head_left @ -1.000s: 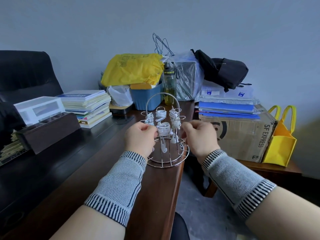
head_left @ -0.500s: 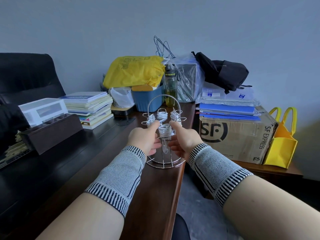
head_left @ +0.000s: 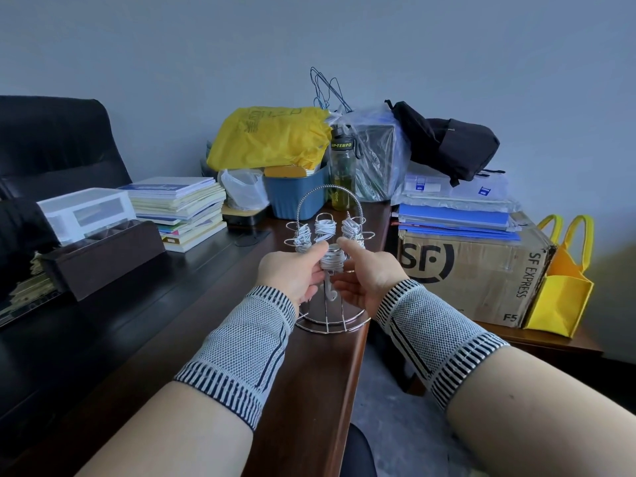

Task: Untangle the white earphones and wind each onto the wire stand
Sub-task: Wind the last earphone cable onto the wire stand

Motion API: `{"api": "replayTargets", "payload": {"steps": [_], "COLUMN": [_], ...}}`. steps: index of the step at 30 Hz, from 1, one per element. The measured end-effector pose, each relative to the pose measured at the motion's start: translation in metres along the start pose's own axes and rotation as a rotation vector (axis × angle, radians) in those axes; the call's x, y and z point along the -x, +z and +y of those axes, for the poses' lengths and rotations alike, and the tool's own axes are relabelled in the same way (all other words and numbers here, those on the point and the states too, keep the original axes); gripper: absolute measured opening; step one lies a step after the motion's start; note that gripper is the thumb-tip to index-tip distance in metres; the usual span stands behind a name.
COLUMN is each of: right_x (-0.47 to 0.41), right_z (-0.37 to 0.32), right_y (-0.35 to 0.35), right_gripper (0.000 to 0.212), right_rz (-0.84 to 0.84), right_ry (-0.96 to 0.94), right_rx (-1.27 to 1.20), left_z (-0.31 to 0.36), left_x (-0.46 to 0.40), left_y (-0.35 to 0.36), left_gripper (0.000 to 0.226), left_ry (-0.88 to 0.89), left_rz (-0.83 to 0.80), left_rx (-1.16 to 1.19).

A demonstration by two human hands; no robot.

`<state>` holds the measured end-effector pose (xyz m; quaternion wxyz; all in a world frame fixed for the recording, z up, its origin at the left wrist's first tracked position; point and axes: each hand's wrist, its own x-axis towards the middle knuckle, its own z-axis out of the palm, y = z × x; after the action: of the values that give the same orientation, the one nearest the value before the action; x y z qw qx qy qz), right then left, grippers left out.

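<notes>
The wire stand (head_left: pixel 327 256) is bright, polished metal, its arched handle twisted like rope. White plastic-coated earphones (head_left: pixel 325 226) are wound on its loops, smooth and faintly shiny. The bench (head_left: pixel 179 339) is dark, glossy wood with visible grain. Both wrists wear ribbed knit cloth bands (head_left: pixel 237 352). The box (head_left: pixel 475 270) is matt brown cardboard, scuffed at the edges. The yellow bag (head_left: pixel 564 294) looks like soft felt. The chair (head_left: pixel 51 142) is black leather, slightly sheened.

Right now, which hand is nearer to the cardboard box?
Right. The right hand is at the stand, on the side toward the box; the left hand is on the stand's far side.
</notes>
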<state>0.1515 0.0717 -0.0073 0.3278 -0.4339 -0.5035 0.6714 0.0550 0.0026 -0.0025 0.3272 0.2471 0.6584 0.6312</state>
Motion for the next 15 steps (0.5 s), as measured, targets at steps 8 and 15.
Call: {"api": "replayTargets", "payload": {"steps": [8,15], "right_x": [-0.0053,-0.0017], "right_z": [-0.0028,-0.0031], "right_y": [0.0017,0.0012], "right_gripper": [0.033,0.034], "right_rz": [0.014,0.034], "right_ry": [-0.045,-0.123], "right_rx": [-0.029,0.029], "left_z": [0.0009,0.0005], "left_x": [-0.0026,0.0003], "left_y": [0.0017,0.0000], "left_gripper": [0.015,0.024], "left_ry": [0.062,0.065], "left_rz": [0.022,0.003], "left_rx": [0.013,0.019]}}
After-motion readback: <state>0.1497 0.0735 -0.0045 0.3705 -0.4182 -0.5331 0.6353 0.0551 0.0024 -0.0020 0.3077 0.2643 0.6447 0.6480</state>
